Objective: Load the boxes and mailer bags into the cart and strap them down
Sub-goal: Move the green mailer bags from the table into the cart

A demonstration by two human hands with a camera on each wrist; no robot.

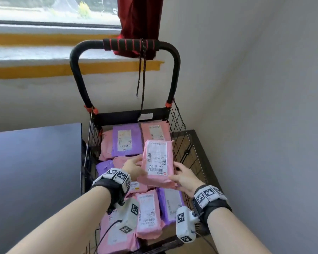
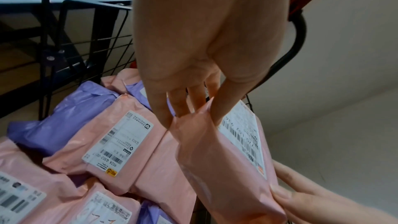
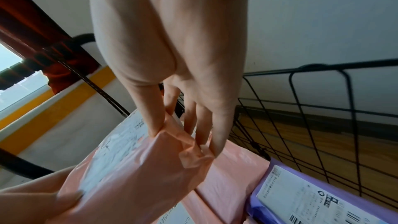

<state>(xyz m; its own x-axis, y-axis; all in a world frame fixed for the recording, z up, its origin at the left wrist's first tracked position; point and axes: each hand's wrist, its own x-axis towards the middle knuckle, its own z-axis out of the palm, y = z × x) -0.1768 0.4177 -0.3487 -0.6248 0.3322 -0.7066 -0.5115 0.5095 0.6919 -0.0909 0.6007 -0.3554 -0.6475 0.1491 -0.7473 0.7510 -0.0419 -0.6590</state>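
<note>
Both hands' fingers (image 2: 217,108) around one pink mailer bag (image 1: 157,162) above the cart (image 1: 182,143); head view alone with its strap (image 1: 142,74).

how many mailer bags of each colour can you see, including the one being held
pink mailer bags: 7, counting the held bag
purple mailer bags: 3
total: 10 in view; any buried underneath are hidden

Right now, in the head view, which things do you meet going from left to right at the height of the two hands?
Dark blue table top → left hand → pink mailer bag with a white label, held by both hands → right hand → black wire side of the cart → grey wall.
</note>
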